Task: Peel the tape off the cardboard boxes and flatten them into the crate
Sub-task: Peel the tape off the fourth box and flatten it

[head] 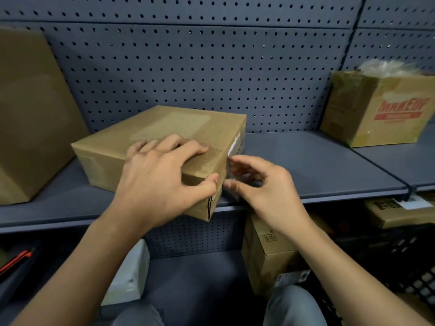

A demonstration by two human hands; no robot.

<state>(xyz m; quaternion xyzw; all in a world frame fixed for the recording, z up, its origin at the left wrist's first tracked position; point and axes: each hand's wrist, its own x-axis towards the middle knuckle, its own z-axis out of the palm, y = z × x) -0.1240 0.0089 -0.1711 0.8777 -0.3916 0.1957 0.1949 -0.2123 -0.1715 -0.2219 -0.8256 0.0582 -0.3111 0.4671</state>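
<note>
**Peeling tape at the box's right edge**

We work on a flat box point(150, 140) that lies on the grey shelf point(306, 158), turned at an angle so that its near corner juts past the shelf's front edge. Our left hand point(162, 177) grips that corner, with the fingers spread over the top face and the thumb hooked down onto the near side.

Our right hand point(266, 189) is just beside the box's right side. Its thumb and curled fingers pinch a strip of clear tape point(231, 174) at the box's edge. This spot is blurred, so we cannot tell how much of the strip is free.

A black crate point(404, 264) sits low on the right, below the shelf and well apart from the box. Between it and us stands a smaller carton point(266, 252).

On the same shelf a tall carton point(30, 114) stands to the left, near the flat box. A printed carton point(376, 111) with red lettering stands far to the right, with crumpled plastic on top. A perforated back panel point(188, 67) rises behind them all. A white package point(129, 276) lies on the lower level.
</note>
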